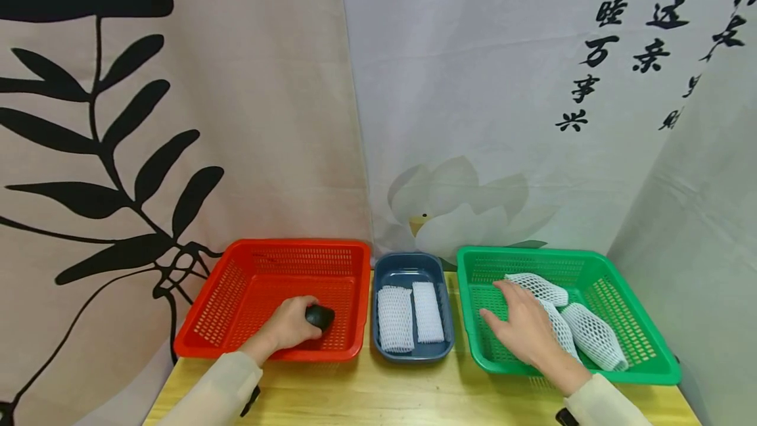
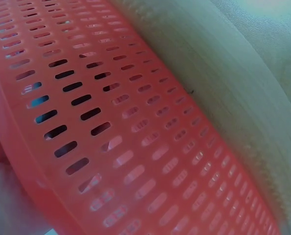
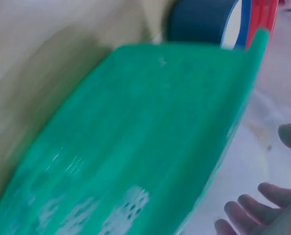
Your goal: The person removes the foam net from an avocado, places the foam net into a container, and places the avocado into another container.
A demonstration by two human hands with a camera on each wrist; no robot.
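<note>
In the head view, the left hand (image 1: 291,326) lies between 7 and 8 o'clock, fingers curled round a dark rounded object (image 1: 320,316) over the red basket (image 1: 301,242); no label on the object can be read. At 6 o'clock sits a blue tray (image 1: 405,275) with two white foam pieces (image 1: 395,319). At 4 o'clock the right hand (image 1: 523,324), fingers loosely extended, is at the white mesh sleeves (image 1: 594,336) in the green basket (image 1: 491,301); contact is unclear. At 2 o'clock, brushed characters (image 1: 594,52) on the curtain (image 1: 508,104) read 和睦万事兴; the next column shows 胜远亲, and others are cut by folds.

The left wrist view shows the red basket's slotted side, the left hand partly at 8 o'clock; its fingers cannot be told there.

In the right wrist view, the right hand's spread fingers appear at 4 o'clock, beyond the green basket's rim.
</note>
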